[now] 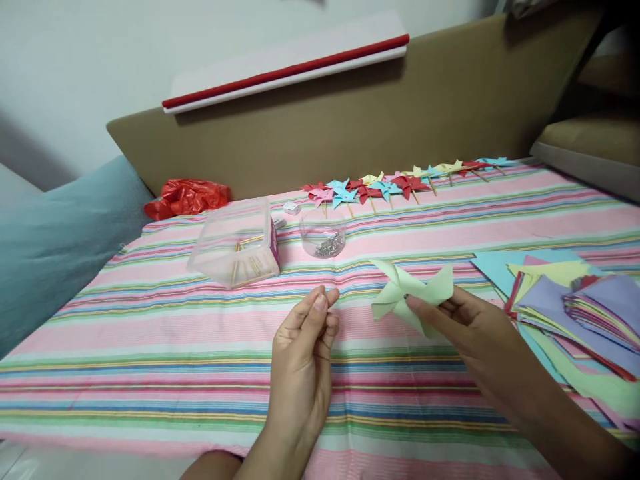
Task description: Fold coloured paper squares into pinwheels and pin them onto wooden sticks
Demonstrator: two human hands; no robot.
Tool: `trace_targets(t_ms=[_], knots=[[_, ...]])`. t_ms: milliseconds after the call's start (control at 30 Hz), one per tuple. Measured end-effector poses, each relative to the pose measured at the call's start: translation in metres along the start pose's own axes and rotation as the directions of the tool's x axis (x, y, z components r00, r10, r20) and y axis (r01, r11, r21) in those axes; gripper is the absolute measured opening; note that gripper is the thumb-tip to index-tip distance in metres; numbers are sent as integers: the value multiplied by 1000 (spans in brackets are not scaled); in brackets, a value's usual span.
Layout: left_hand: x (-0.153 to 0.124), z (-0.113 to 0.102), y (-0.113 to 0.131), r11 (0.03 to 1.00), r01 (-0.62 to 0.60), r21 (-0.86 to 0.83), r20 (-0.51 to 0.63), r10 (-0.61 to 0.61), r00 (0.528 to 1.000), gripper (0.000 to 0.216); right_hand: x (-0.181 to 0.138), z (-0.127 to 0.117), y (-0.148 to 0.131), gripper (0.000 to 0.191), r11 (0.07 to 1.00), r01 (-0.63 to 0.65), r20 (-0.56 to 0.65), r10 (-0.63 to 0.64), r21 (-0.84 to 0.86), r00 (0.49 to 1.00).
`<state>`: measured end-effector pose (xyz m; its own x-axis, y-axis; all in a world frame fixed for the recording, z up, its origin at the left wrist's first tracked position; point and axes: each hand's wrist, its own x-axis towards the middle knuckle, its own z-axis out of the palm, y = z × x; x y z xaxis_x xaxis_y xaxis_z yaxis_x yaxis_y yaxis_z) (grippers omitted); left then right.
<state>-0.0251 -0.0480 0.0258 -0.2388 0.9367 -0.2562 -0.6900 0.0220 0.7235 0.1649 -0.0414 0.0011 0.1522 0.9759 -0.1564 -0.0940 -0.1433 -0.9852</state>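
Observation:
My right hand (475, 333) pinches the centre of a pale green paper pinwheel (411, 295), holding it just above the striped cloth (200, 347). My left hand (305, 360) hovers to its left with thumb and forefinger pressed together at the tips, possibly on a tiny pin that I cannot make out. A clear plastic box (235, 243) with wooden sticks and a small clear cup (323, 235) with pins stand beyond the left hand.
A row of finished pinwheels (400, 183) in red, blue, pink and yellow lies along the far edge. A stack of coloured paper squares (575, 313) sits at right. A red plastic bag (187, 197) lies far left, by a teal cushion (55, 247).

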Motion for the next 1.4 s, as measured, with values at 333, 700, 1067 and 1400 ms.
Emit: trace_targets(t_ms=[333,700,1067,1400], knots=[[11,-3,0,996,-86,40,14,85,996,25,2,-5,3,37,1000,2,18,-1,-22,1000],[9,-5,1,996,-81,48,1,81,997,21,2,-6,3,43,998,-3,23,5,-56,1000],[6,-4,2,996,-84,32,46,82,996,23,2,-6,4,43,996,-18,30,21,-87,999],[4,-4,1,989,-134,67,84,128,988,20,2,-6,9,43,996,-53,55,57,-71,997]])
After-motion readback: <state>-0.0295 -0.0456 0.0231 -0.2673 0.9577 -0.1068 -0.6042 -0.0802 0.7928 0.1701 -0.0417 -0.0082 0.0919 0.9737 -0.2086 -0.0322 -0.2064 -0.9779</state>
